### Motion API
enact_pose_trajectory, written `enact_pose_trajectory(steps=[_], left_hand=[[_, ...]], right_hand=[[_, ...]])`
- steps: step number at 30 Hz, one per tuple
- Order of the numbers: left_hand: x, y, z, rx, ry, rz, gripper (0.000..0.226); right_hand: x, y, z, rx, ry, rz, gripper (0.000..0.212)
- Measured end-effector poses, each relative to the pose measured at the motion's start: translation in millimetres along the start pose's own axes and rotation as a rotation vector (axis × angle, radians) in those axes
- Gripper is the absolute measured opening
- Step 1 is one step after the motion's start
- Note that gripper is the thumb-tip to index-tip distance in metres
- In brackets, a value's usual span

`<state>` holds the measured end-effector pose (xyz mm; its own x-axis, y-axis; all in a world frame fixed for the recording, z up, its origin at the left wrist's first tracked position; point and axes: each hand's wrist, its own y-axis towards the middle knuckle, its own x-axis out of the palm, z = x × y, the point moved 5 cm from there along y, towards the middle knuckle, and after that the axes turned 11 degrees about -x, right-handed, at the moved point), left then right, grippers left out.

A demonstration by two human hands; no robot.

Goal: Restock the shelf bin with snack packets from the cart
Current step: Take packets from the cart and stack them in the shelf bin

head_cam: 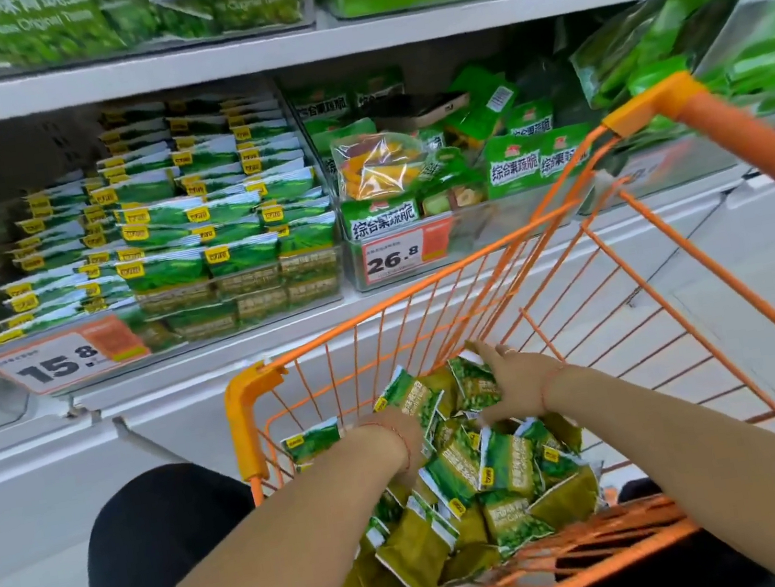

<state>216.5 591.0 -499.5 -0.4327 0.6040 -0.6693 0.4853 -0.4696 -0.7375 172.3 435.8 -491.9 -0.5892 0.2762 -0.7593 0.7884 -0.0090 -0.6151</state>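
Observation:
Loose green snack packets (502, 472) lie heaped in the orange wire cart (246, 405) in front of me. My left hand (394, 435) is down in the pile, its fingers curled round a few packets (408, 395) that stand up against it; the fingertips are buried. My right hand (513, 375) grips another packet (475, 380) near the cart's far wall, fingers over its top and thumb below. The clear shelf bin (84, 361) with the 15.8 price tag sits up left, stacked high with the same packets (193, 221).
A neighbouring bin (401, 261) tagged 26.8 holds green fruit-crisp bags and a dark phone-like object (418, 107). More green bags fill the upper shelf and hang at the right by the cart handle (756, 147). My dark-clad knee (160, 538) is left of the cart.

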Motion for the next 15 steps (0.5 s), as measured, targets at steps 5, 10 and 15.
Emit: enact_pose_trajectory(steps=[5,10,15], left_hand=[[-4.0,2.5,1.6,0.033,-0.023,-0.014,0.044],[-20.2,-0.7,-7.1,0.011,-0.079,0.02,0.023],[-43.4,-3.6,-22.0,-0.035,-0.281,0.161,0.029]], right_hand=[[-4.6,2.5,4.5,0.009,0.167,0.102,0.09],[-11.6,-0.1,7.3,0.038,0.132,0.095,0.093],[-6.5,1.7,6.5,0.067,0.059,0.084,0.083]])
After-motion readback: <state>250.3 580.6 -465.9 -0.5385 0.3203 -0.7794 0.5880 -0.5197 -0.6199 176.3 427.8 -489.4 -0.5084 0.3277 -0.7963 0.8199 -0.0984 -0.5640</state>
